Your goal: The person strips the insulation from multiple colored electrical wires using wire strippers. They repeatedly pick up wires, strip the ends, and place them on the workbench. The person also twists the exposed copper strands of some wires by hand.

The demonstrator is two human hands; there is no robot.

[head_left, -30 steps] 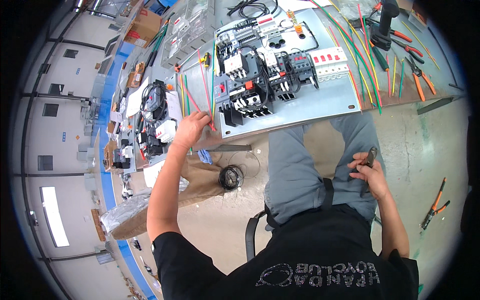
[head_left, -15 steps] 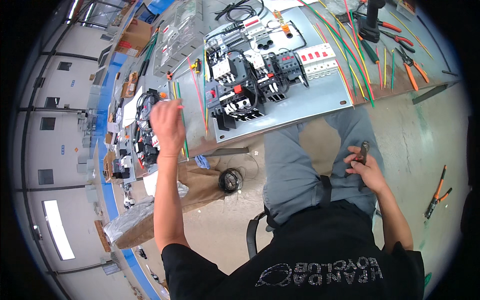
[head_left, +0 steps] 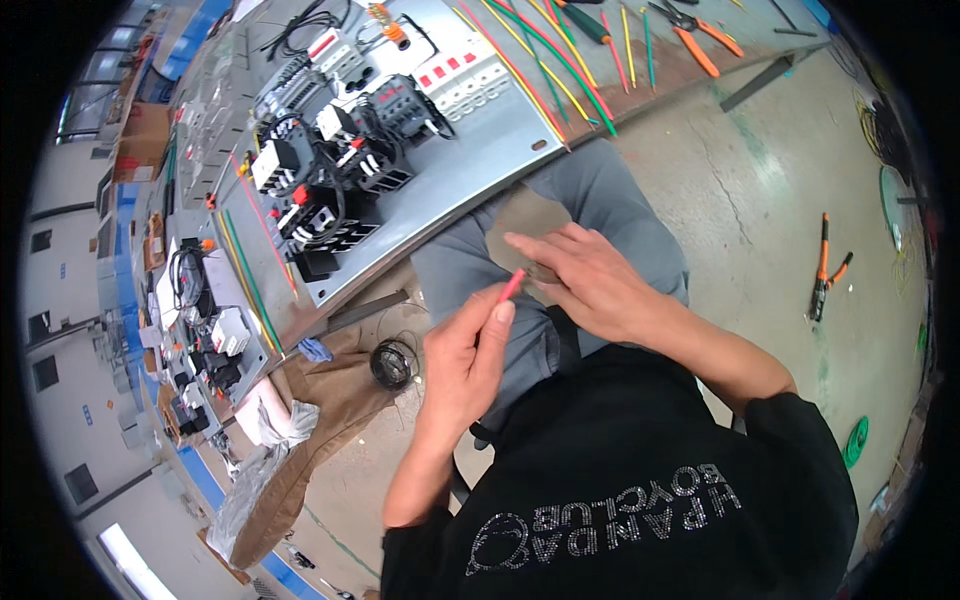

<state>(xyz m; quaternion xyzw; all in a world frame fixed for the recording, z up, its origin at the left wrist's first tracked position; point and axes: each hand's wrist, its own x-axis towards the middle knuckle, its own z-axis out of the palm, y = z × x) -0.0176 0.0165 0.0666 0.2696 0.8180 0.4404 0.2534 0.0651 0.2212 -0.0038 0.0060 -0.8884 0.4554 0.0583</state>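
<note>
In front of my lap, my left hand [head_left: 460, 360] pinches a short red wire [head_left: 512, 284] between thumb and forefinger. Its end points up toward my right hand [head_left: 600, 285], which is closed over a pair of pliers. Only the metal tip of the pliers [head_left: 541, 273] shows beside the red wire; the handles are hidden under the palm. Whether the jaws touch the wire, I cannot tell. Beyond my hands, a grey metal mounting plate [head_left: 440, 178] on the workbench carries contactors [head_left: 400, 108], a row of white circuit breakers [head_left: 465, 85] and black cabling.
Red, yellow and green wires [head_left: 565, 70] lie across the bench right of the plate, near orange-handled pliers [head_left: 697, 45]. Another orange-handled tool [head_left: 822, 275] lies on the floor at right. A black wire coil [head_left: 393, 364] is under the bench. More electrical parts [head_left: 205, 330] sit at left.
My left hand has come back from the bench's left side with the red wire. My right hand has moved left with the pliers to meet it. The view has turned to the right.
</note>
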